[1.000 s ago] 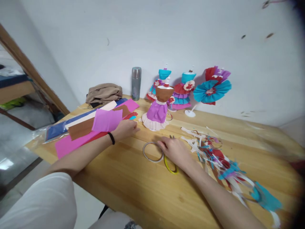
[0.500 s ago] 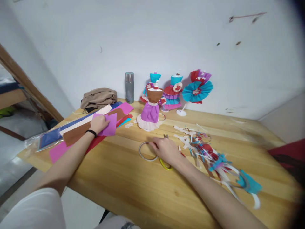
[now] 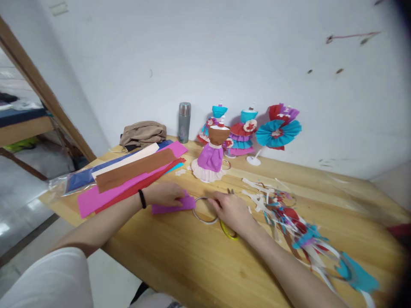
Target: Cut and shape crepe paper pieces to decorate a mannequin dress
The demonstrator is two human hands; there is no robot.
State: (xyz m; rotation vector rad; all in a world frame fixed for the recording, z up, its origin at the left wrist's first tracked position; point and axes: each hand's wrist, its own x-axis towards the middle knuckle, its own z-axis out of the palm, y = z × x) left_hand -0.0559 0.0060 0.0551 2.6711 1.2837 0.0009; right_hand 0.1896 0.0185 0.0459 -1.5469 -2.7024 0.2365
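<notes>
My left hand (image 3: 167, 194), with a dark band on its wrist, pinches a piece of purple crepe paper (image 3: 173, 206) low over the table, just left of a thin ring (image 3: 205, 221) that looks like a tape roll. My right hand (image 3: 233, 211) is closed over a pair of scissors (image 3: 228, 231). The blade tips stick out beyond its knuckles and a yellow handle loop shows below. Its fingertips reach the ring's upper right edge. Behind stands a small dress form (image 3: 210, 157) in a brown top and a purple skirt with a pale ruffle.
Strips of coloured crepe paper (image 3: 135, 171) lie at the left, near a brown cloth (image 3: 143, 132) and a grey flask (image 3: 184, 124). More dressed forms (image 3: 242, 137) and a blue paper rosette (image 3: 278, 133) stand by the wall. Paper scraps (image 3: 298, 226) spread over the right side.
My left hand has carried the purple paper off the stack of strips, rightward and toward me, beside the ring. My right hand stays over the scissors. The view has shifted slightly.
</notes>
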